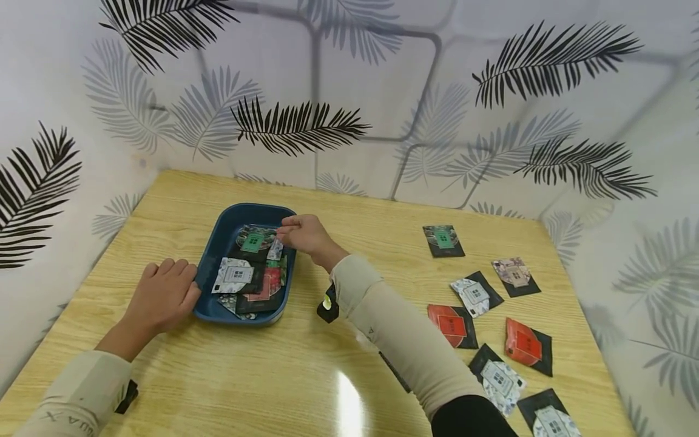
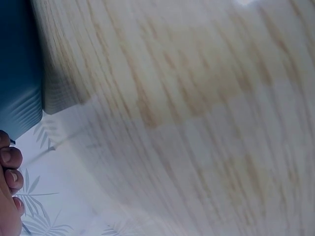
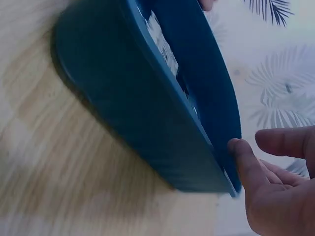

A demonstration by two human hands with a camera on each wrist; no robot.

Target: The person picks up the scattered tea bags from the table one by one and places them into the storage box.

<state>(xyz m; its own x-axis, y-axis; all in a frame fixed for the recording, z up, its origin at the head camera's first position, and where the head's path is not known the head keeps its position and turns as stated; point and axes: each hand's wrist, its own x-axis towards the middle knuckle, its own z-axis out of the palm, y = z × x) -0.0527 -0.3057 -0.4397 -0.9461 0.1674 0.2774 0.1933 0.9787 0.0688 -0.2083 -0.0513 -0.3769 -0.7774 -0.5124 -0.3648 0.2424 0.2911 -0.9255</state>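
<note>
A dark blue bin [image 1: 203,290] stands on the left part of the table, with several small flat packets [image 1: 238,274] lying overlapped inside. My left hand [image 1: 166,291] grips its left rim; the left wrist view catches only curled fingers [image 2: 12,169] beside the bin's wall. Over the far right corner is my right hand [image 1: 307,235], with its fingers reaching across the rim. In the right wrist view, the thumb and forefinger are spread apart with nothing between them. A pale narrow packet [image 1: 275,249] lies tilted just below those fingertips.
On the table's right side lie several loose packets, among them a green-labelled one [image 1: 444,241], a red one [image 1: 453,326] and a white-labelled one [image 1: 498,377]. A dark object [image 1: 394,370] shows partly under my right forearm. A leaf-patterned wall [image 1: 355,164] borders the wooden table.
</note>
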